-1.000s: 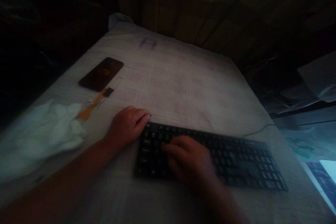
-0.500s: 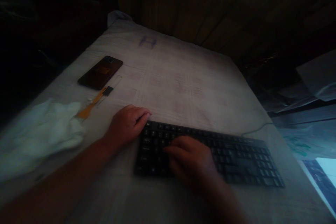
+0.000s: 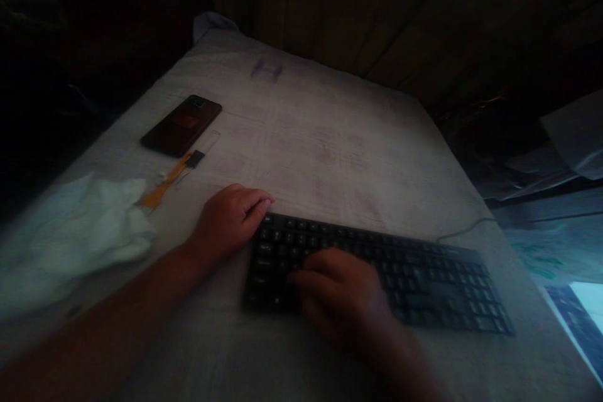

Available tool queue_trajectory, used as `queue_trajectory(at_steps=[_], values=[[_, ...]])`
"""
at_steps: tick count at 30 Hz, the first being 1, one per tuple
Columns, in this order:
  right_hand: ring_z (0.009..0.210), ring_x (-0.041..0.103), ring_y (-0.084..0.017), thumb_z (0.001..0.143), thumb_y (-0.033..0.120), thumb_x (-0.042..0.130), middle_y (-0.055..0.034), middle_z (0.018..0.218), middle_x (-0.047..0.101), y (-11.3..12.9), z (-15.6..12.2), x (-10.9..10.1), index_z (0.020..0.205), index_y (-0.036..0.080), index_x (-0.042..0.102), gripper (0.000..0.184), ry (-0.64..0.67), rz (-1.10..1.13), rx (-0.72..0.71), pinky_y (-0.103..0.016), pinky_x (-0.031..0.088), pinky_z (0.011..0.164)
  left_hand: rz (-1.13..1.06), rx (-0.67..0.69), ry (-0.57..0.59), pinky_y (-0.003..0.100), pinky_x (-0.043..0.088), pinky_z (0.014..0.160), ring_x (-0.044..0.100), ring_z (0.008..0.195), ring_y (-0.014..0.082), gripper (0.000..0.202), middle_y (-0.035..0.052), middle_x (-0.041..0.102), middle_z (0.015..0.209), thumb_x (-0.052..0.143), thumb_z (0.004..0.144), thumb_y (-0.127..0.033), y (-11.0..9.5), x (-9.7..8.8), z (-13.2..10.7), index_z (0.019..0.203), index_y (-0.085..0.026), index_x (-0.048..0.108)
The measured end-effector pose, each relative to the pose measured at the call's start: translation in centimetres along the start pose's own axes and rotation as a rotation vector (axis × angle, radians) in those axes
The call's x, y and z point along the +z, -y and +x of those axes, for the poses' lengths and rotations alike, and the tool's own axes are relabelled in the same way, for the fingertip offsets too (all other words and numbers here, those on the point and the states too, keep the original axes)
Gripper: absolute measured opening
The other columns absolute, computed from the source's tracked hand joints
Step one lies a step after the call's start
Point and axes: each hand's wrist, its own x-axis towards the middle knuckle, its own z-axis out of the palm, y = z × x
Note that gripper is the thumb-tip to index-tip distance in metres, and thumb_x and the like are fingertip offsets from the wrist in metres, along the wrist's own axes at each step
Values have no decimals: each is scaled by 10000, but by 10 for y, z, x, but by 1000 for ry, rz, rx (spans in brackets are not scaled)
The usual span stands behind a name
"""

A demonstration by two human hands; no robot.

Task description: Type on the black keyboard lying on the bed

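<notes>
A black computer keyboard (image 3: 438, 289) lies at a slant on the pale cloth. At its upper left corner rests my left hand (image 3: 235, 213), closed, with the thumb and curled fingers against the corner. Over the keys on the keyboard's left half is my right hand (image 3: 342, 286). Its fingers are pressed together, the tips low among the keys; whatever is in them, if anything, is hidden. Dim light and blur hide the fine detail of the fingertips.
A crumpled white cloth (image 3: 94, 232) lies at the left. Beyond it are an orange strip with a dark block (image 3: 195, 159) and thin wire, and a dark phone (image 3: 183, 125), back up. The keyboard's cable (image 3: 464, 229) runs off rightward. Pale plastic sheeting (image 3: 546, 251) hangs at the right.
My right hand's fingertips have shifted slightly left and down over the keys. My left hand stays at the keyboard's corner. The whole view has shifted a little.
</notes>
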Motion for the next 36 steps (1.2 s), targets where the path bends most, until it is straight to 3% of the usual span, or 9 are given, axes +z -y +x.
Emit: queue_trajectory(at_steps=[18,26,36], values=[[651,531,-167,801,87,515,-38,771,624,3,-2,0,837,184,696,209,126,63,18,-290,374,559,0,20,-17,361,458,729,619,797,226,331,60,719,835,419,936,-339,2,2,0,947,-182,710],[677,542,-165,836,96,527,-36,808,634,8,-2,1,889,179,679,181,85,78,-39,-295,376,582,5,11,-18,358,460,723,617,791,223,332,56,714,822,416,937,-347,0,2,-1,939,-192,709],[614,489,-144,839,101,535,-6,717,574,14,-1,6,778,192,651,160,151,17,-47,-275,336,534,9,7,-11,358,468,737,620,805,219,320,47,718,845,420,936,-350,2,2,-1,951,-209,706]])
